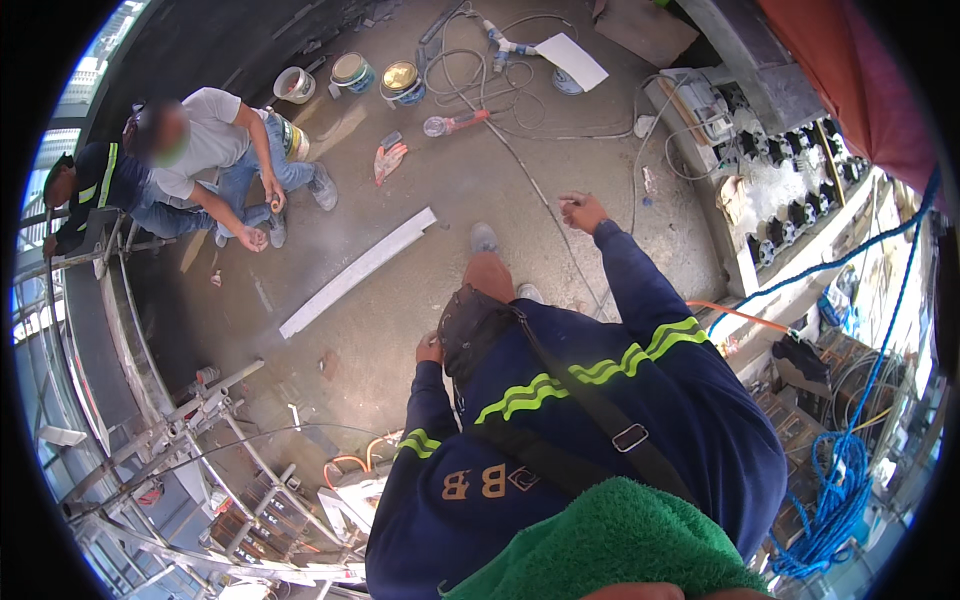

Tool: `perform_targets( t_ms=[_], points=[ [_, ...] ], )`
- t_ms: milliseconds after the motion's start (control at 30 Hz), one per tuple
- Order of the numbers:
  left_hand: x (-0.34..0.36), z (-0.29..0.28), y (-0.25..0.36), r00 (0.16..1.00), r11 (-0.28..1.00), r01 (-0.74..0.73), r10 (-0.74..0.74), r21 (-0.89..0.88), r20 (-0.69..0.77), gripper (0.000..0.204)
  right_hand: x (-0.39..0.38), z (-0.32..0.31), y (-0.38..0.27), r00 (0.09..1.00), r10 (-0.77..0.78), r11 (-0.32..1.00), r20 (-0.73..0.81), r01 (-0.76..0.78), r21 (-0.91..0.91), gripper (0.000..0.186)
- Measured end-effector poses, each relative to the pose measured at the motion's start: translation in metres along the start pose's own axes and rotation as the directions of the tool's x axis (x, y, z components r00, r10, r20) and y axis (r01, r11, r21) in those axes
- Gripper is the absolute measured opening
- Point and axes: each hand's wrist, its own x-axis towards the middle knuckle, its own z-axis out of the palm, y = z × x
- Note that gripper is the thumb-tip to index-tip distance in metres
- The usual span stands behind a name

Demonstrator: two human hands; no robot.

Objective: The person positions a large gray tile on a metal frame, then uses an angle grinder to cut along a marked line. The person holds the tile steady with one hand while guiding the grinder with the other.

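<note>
I stand on a concrete floor [380, 270] in a dark long-sleeved top with yellow-green bands. My right hand [582, 211] is raised over the floor near a grey hose, fingers loosely bent and apart, with nothing visible in them. Low beside the dark bag [472, 332] at my front hangs my left hand [429, 349]; its fingers are partly hidden, so their grip is unclear. A long white strip [355, 270] lies on the floor left of me. A green towel [610, 530] is at my chest.
Two people [210, 160] work at the left by scaffolding [200, 430]. Buckets [400, 82], a power tool [438, 126], tangled hoses and a white board [570, 60] lie ahead. A stacked ledge [760, 180] and blue rope [835, 470] are at right.
</note>
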Motion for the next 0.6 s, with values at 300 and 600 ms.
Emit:
perform_targets(
  t_ms=[300,600],
  points=[
    [0.194,0.006,0.252,0.979,0.938,0.201,-0.2,-0.282,0.035,0.058,0.272,-0.04,-0.199,0.994,-0.062,0.97,0.089,0.081,-0.231,0.043],
    [0.269,-0.05,0.454,0.983,0.891,0.108,-0.163,-0.44,-0.089,0.061,0.368,-0.145,-0.202,0.876,0.476,0.815,-0.081,-0.474,-0.333,0.037]
  ],
)
